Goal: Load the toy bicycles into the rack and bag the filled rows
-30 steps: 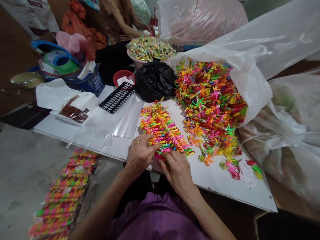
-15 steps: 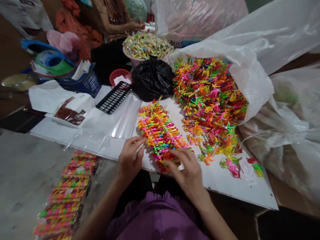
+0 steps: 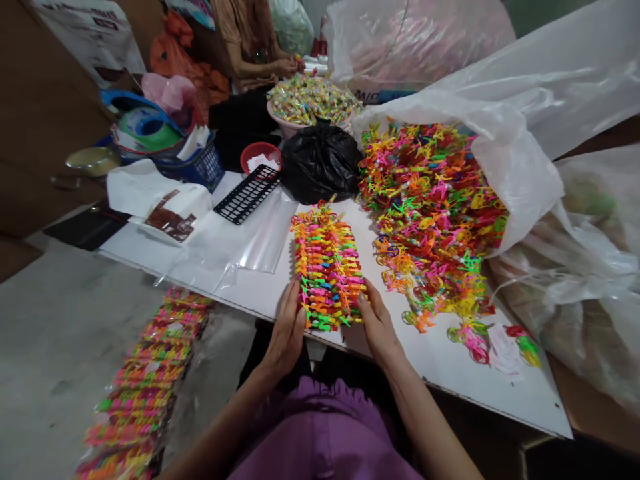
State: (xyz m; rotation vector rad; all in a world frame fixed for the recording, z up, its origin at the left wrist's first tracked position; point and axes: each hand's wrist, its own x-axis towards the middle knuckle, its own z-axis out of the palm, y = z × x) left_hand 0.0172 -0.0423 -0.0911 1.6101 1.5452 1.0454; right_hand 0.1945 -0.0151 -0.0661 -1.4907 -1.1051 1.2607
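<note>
Rows of small bright plastic toy bicycles (image 3: 330, 267) stand packed side by side in a block near the front edge of the white table. My left hand (image 3: 289, 330) lies along the block's left side, fingers together and touching it. On the opposite side, my right hand (image 3: 379, 327) presses the lower right edge, its thumb over the end toys. Both hands hold the block between them. Whatever is beneath the toys is hidden. To the right, a large heap of loose toy bicycles (image 3: 430, 200) spills from a white plastic bag (image 3: 530, 180).
A black rack (image 3: 247, 193), clear plastic sheets (image 3: 250, 247) and a black bag (image 3: 320, 160) lie on the table. Behind are a red basket (image 3: 250, 152) and a tub of wrapped sweets (image 3: 315, 100). Filled packs (image 3: 150, 363) line the floor at left. Another person (image 3: 250, 47) sits beyond.
My right hand has moved off the top of the toys to their right side, and my left has closed in on the left side. The block now stands straighter. The view has shifted.
</note>
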